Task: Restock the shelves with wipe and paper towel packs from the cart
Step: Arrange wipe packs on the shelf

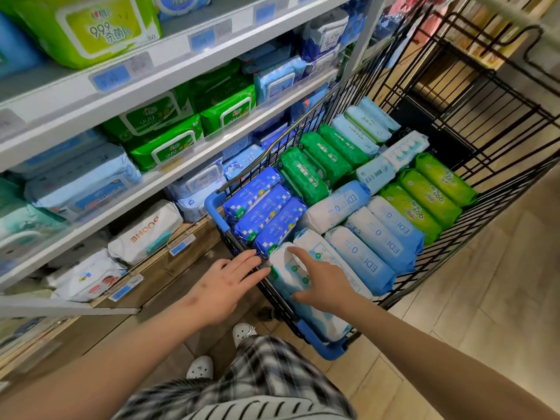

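Observation:
A black wire cart (448,256) with blue corner guards holds rows of wipe packs: dark blue (266,213), dark green (306,174), light blue (363,256), lime green (424,201). At its near corner lies a white pack with pale blue print (286,274). My right hand (324,283) rests on this white pack, thumb and fingers curving round its top. My left hand (224,286) reaches in with straight fingers, whose tips touch the pack's left end at the cart rim. The shelves (169,183) on the left carry green, blue and white wipe packs.
The lowest shelf holds white packs (145,234) and a few flat packs (91,277) with gaps beside them. Blue price tags line the shelf edges. Wooden floor lies to the right of the cart. My feet in white shoes (200,366) stand beside the cart's corner.

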